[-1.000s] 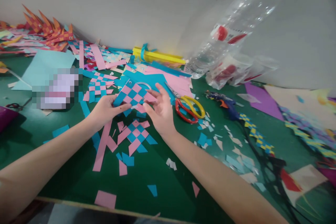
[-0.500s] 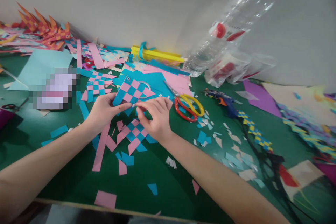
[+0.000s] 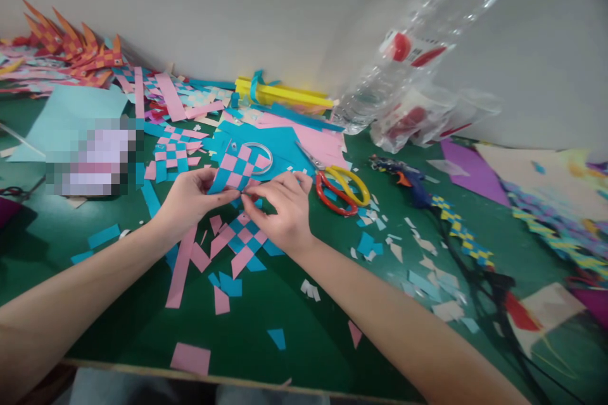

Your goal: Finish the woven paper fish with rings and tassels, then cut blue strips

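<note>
My left hand (image 3: pixel 192 196) grips a fish woven from blue and pink paper strips (image 3: pixel 235 168), with a small round eye at its upper corner. Against the fish's lower edge, the fingertips of my right hand (image 3: pixel 280 205) are pinched together, meeting my left thumb and finger; what lies between them is too small to make out. Just below the hands is a second woven blue and pink piece (image 3: pixel 247 239) on the table. A roll of clear tape (image 3: pixel 260 158) lies behind the fish. Scissors with red and yellow handles (image 3: pixel 342 190) rest right of my right hand.
Paper scraps cover much of the green table (image 3: pixel 285 367). A blurred-out phone-like object (image 3: pixel 97 161) lies at left. Along the wall stand a clear plastic bottle (image 3: pixel 403 69) and bagged cups (image 3: pixel 413 117). A blue glue gun (image 3: pixel 413 186) with its cord lies at right.
The fish has tilted and sunk slightly between my hands, so more of the tape roll shows. My right fingertips have closed in on its lower edge, where a small white bit showed before.
</note>
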The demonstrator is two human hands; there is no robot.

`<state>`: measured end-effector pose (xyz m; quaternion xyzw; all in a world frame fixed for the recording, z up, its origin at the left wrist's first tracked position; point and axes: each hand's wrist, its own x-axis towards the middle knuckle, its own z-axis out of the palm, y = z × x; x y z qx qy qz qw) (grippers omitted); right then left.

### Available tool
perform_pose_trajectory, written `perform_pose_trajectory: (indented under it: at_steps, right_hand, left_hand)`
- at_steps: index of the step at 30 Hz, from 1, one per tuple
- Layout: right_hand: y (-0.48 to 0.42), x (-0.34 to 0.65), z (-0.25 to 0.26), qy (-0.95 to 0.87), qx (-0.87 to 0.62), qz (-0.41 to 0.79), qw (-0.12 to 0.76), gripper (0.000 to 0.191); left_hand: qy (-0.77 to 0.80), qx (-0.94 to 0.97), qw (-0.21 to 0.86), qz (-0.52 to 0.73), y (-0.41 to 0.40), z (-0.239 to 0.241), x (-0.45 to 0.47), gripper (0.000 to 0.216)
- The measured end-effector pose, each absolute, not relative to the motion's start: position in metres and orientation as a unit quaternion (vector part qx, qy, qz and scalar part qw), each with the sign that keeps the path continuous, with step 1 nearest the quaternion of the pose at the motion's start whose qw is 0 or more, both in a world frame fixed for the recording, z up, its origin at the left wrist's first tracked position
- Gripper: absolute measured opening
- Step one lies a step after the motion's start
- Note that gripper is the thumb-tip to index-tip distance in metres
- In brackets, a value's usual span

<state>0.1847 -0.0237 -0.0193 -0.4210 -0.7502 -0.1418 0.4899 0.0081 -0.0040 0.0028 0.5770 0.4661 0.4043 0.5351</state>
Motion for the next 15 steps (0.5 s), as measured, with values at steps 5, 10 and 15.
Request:
perform_pose_trajectory:
  at_steps: [5,10,15]
  right_hand:
    - [-0.0235,0.1845,-0.0201,-0.751,-0.413,-0.151,0.492,0.006]
    - [-0.0229,0.1848,-0.0215,-0.754,-0.411,-0.149,0.490,0.008]
    - [-0.0217,0.1854,-0.0244,-0.753,-0.416,-0.139,0.491,0.011]
  left_hand:
    - [0.491,0.582,0.508,0.404,-0.0037,0.0031,0.0088,0.028]
    - [0.505,0.589,0.484,0.404,-0.0059,0.0063,0.0097,0.030]
    - [0.511,0.595,0.476,0.398,-0.0067,0.0085,0.0110,0.030]
